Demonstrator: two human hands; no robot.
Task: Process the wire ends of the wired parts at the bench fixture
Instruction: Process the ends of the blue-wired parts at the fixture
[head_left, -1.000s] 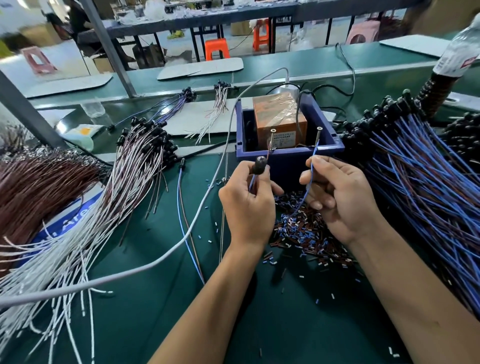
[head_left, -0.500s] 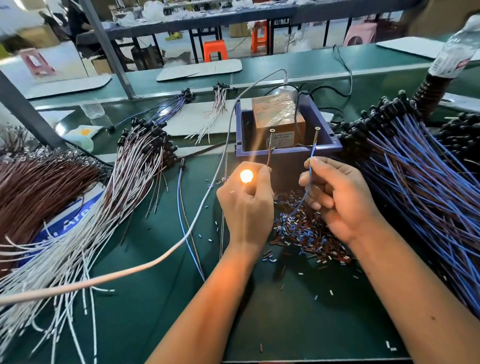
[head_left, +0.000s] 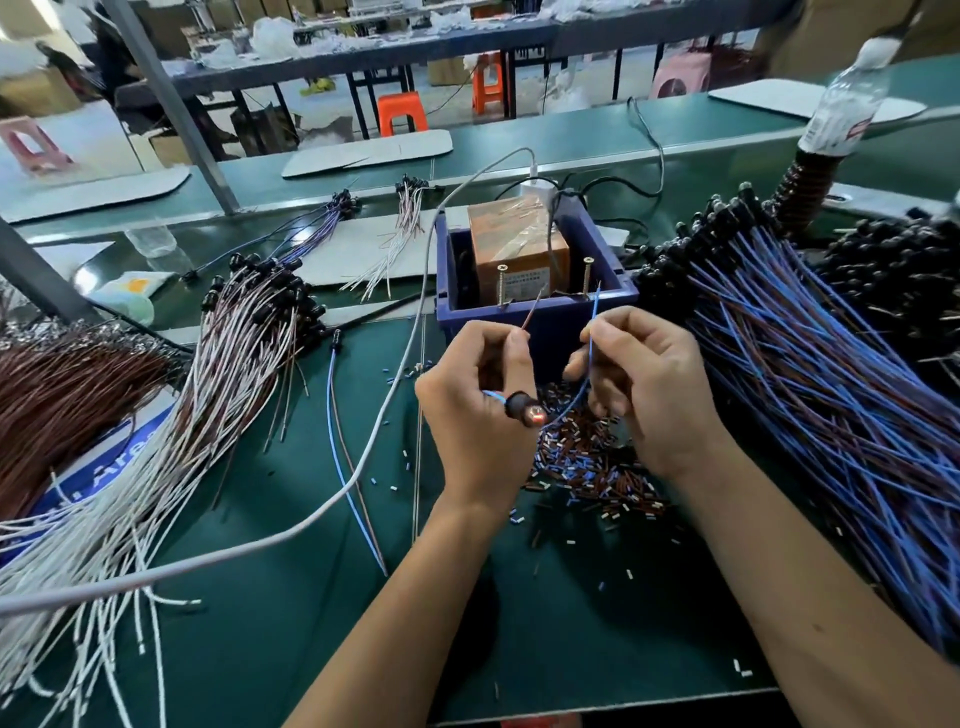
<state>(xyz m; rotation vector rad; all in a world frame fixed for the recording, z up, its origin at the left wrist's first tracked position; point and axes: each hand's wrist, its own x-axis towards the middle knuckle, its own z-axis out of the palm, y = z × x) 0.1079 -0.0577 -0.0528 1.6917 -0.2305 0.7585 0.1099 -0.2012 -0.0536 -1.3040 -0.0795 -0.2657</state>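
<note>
In front of blue bin (head_left: 535, 317): left hand (head_left: 475, 410) pinches brown lead, wired part (head_left: 524, 408) glowing by its knuckles; right hand (head_left: 647, 384) pinches blue lead. Risk: bare ends miss the two screws (head_left: 587, 275), or touch each other and short.

Clear plastic bottle (head_left: 845, 106) far right, orange stool (head_left: 401, 113) beyond the bench.

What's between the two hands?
In the head view, a thin blue wire runs from the left hand to the right hand, over a pile of wire bits.
</note>
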